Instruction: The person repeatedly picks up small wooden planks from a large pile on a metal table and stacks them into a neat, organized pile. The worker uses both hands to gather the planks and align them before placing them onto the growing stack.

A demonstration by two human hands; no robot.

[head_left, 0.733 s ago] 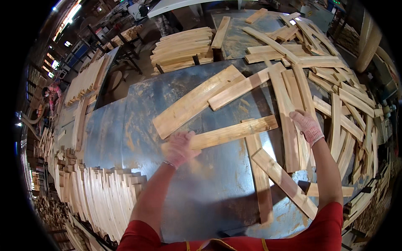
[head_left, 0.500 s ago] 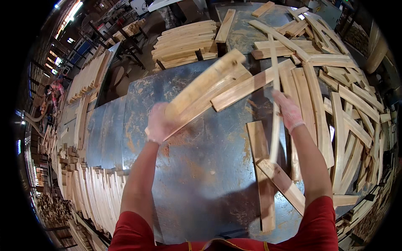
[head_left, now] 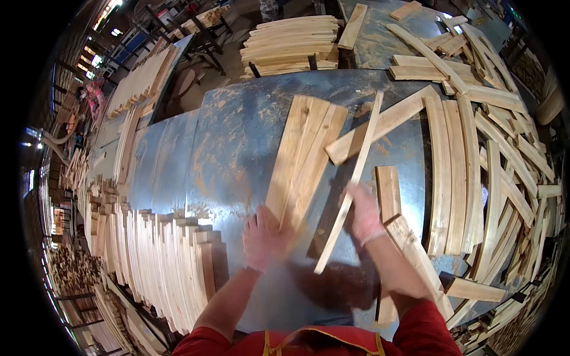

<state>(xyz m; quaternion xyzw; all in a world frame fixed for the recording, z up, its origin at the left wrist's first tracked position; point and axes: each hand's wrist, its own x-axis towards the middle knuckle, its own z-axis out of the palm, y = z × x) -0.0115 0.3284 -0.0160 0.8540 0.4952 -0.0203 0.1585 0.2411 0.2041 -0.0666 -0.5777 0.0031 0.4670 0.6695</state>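
On grey metal surface (head_left: 225,136), rust-stained, in dim workshop: upright slat row (head_left: 160,261) along left edge, loose slat heap (head_left: 493,160) at right, neat stack (head_left: 291,44) beyond far edge. Two wide pale planks (head_left: 303,160) lie side by side at centre, flat, knotty grain. L hand (head_left: 262,237) gloved, fingers spread, pressing planks' near end. R hand (head_left: 363,213) gloved, grip closed round thin strip (head_left: 350,184), strip tilted on edge just beside planks.
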